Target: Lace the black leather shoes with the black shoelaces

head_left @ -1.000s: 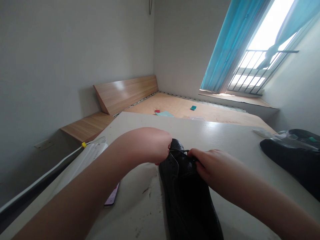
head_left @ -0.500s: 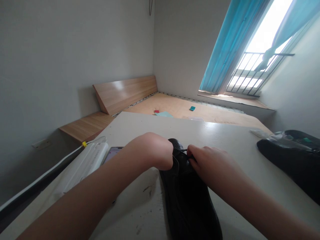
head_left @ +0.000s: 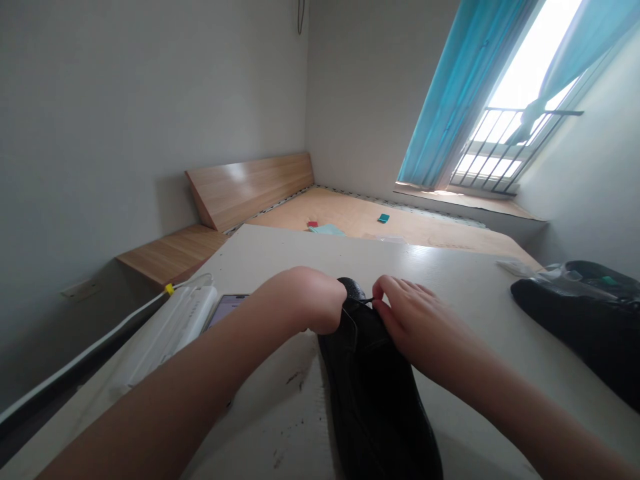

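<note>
A black leather lace-up shoe (head_left: 373, 387) lies on the white table (head_left: 295, 257) with its toe toward me. My left hand (head_left: 313, 300) is closed in a fist at the shoe's lacing, and the fist hides the eyelets on that side. My right hand (head_left: 405, 313) sits on the other side of the lacing, with thumb and fingers pinching a thin dark shoelace (head_left: 365, 301). The lace runs across the shoe's throat between my hands.
A second black shoe (head_left: 575, 317) lies at the table's right, partly under clear plastic. At the left are a smartphone (head_left: 225, 308) and a white packet (head_left: 173, 330) with a white cord. Beyond the table are a wooden floor platform and a barred window.
My left forearm has shifted, now covering the phone's lower part. My hands have drawn slightly closer over the lacing, and the right fingers have spread a little.
</note>
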Demonstrator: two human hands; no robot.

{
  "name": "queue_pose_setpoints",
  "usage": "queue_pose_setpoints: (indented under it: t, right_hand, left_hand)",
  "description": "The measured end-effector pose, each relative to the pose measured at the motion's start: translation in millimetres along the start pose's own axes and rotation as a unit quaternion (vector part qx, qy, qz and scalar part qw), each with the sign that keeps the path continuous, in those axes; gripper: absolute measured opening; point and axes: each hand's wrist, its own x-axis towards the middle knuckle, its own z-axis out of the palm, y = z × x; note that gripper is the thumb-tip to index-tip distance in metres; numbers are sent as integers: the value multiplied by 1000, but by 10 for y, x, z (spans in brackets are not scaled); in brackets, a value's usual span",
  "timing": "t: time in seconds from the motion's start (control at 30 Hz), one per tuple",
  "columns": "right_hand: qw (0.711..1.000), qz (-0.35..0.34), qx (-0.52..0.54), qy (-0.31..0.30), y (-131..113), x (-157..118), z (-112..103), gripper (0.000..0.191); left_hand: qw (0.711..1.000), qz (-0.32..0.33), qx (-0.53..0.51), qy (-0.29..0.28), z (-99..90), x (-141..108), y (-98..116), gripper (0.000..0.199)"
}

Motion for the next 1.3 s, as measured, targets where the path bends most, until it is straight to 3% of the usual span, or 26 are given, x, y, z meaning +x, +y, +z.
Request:
queue_pose_setpoints:
  t: [0.07, 0.17, 0.27, 0.37, 0.47, 0.6, 0.73, 0.83, 1.03, 1.17, 1.3]
  right_hand:
    - [990, -10, 141, 24, 3, -24, -61, 9]
    - [951, -38, 301, 62, -6, -55, -242, 9]
    - [932, -56, 322, 153, -28, -46, -483, 9]
    - [938, -82, 271, 201, -72, 7, -681, 8]
    - [968, -124, 160, 149, -127, 71, -741, 12]
    - [990, -112, 87, -1, -120, 163, -617, 13]
    - [983, -105, 30, -144, -11, 285, -434, 13]
    - [969, -137, 2, -206, 12, 367, -334, 18]
    - [968, -156, 24, -197, -56, 437, -221, 17]
    - [961, -181, 81, -193, 54, 515, -262, 12]
    - [949, -168, 264, -48, 198, 530, -444, 13]
  left_hand:
    - [1000, -5, -5, 3, -12, -10, -4, 21]
    - [1000, -6, -7, 17, -7, -3, -28, 21]
    - [999, 2, -1, 44, 20, 25, -67, 23]
    - [1000, 16, -8, 11, 39, 44, -77, 23]
    - [999, 27, -16, -14, 41, 35, -32, 22]
    - [1000, 14, -1, -1, 38, -5, 43, 26]
    - [1000, 1, -17, -14, 29, -23, 46, 25]
    - [1000, 5, -30, -6, 19, -20, 32, 26]
    - [998, -22, -41, -30, -24, -42, 54, 25]
    - [998, -29, -49, -22, -18, -54, 0, 21]
    - [998, -6, -32, 59, 4, -82, -130, 24]
